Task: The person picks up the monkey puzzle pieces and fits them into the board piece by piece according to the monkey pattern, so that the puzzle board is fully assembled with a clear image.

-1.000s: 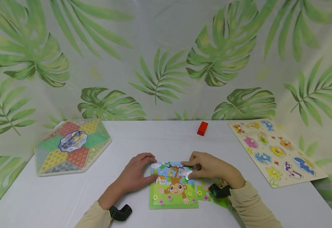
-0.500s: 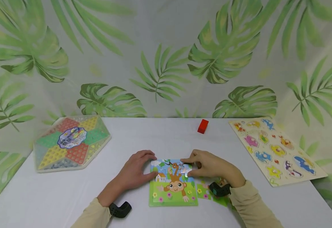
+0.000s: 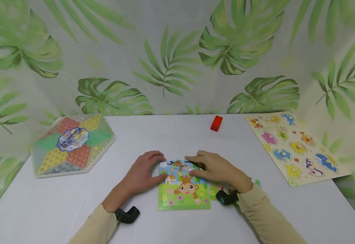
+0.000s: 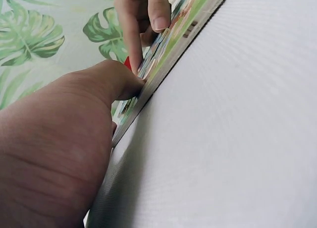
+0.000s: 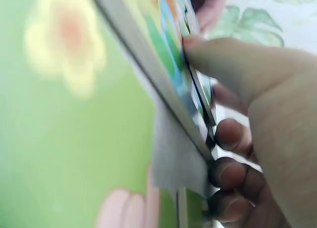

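Note:
In the head view, a monkey jigsaw puzzle (image 3: 184,202) lies on the table in its green-bordered board. My left hand (image 3: 142,173) holds the board's left side, fingertips at the upper left corner and thumb on the edge. My right hand (image 3: 218,166) reaches over the upper right part and pinches a puzzle piece (image 5: 202,96) between thumb and fingers. The right wrist view shows that piece slightly raised over the board; its picture is mostly hidden. Loose puzzle pieces (image 3: 213,194) lie right of the board, partly under my right wrist.
A hexagonal checkers board (image 3: 73,145) lies at the left. A red block (image 3: 216,123) sits near the table's back edge. At the right lies a wooden animal peg puzzle (image 3: 296,149). A leaf-patterned cloth (image 3: 177,57) hangs behind the white table.
My right hand has shifted left over the top of the puzzle with the piece, uncovering more loose pieces behind it. My left hand stays at the board's side. The head view has tilted down slightly.

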A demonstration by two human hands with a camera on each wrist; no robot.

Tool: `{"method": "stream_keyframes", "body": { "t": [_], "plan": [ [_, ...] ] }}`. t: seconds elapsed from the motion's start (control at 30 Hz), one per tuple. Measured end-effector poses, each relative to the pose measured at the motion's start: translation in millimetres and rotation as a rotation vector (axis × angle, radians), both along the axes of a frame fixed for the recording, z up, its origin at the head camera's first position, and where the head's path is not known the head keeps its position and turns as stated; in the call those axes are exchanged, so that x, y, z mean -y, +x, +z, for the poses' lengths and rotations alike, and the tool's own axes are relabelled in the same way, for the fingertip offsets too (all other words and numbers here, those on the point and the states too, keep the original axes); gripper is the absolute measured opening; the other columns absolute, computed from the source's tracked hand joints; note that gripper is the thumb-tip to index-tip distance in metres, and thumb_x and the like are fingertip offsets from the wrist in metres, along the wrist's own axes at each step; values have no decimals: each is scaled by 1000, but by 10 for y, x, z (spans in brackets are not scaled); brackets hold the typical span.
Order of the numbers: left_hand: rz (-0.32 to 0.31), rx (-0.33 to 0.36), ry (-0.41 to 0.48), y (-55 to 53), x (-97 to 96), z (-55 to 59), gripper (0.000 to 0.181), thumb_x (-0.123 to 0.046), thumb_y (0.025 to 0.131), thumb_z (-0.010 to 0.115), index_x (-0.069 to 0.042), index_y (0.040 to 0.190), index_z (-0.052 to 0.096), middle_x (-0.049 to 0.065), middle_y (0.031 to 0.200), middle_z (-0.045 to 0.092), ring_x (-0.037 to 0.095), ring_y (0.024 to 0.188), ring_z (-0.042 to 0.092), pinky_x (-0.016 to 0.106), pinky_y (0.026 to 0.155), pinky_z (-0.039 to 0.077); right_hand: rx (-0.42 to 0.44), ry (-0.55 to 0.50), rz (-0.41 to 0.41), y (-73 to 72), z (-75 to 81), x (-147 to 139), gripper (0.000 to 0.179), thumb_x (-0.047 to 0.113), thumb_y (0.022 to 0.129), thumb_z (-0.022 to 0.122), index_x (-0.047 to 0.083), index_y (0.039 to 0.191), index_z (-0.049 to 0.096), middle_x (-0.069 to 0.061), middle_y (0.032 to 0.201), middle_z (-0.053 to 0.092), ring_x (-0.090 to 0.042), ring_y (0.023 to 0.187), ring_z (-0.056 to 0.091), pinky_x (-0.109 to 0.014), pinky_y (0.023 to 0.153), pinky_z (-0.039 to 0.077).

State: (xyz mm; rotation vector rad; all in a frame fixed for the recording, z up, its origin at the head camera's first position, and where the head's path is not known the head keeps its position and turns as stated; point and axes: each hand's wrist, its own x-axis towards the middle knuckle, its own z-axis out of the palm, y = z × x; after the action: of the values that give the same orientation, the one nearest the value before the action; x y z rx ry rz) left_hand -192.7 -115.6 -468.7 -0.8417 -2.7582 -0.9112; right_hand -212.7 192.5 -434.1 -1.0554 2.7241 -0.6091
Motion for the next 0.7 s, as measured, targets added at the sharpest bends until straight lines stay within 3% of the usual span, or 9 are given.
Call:
{"method": "stream_keyframes", "body": {
  "t": [0.17,0.43,0.7],
  "plan": [
    [12,14,0,10,5,34,45,-36,86,79,-13,124,69,1,138,60,24,135,52,50,112,42,15,-20,17,-27,46,-6,54,42,97,71,14,142,64,8,86,51,-3,69,41,-20,62,39],
    [11,3,15,17,10,31,45,-35,86,80,-14,124,69,1,137,60,24,134,53,51,112,43,33,-49,23,-67,86,-60,49,33,93,78,13,137,66,2,121,60,-7,84,52,-23,74,49],
    [7,6,14,9,1,17,44,-35,86,80,-14,124,69,1,137,60,24,134,53,51,112,43,-52,-1,16,-25,178,-62,46,28,90,80,16,133,69,4,118,67,-9,89,57,-27,77,51]
  ]
}}
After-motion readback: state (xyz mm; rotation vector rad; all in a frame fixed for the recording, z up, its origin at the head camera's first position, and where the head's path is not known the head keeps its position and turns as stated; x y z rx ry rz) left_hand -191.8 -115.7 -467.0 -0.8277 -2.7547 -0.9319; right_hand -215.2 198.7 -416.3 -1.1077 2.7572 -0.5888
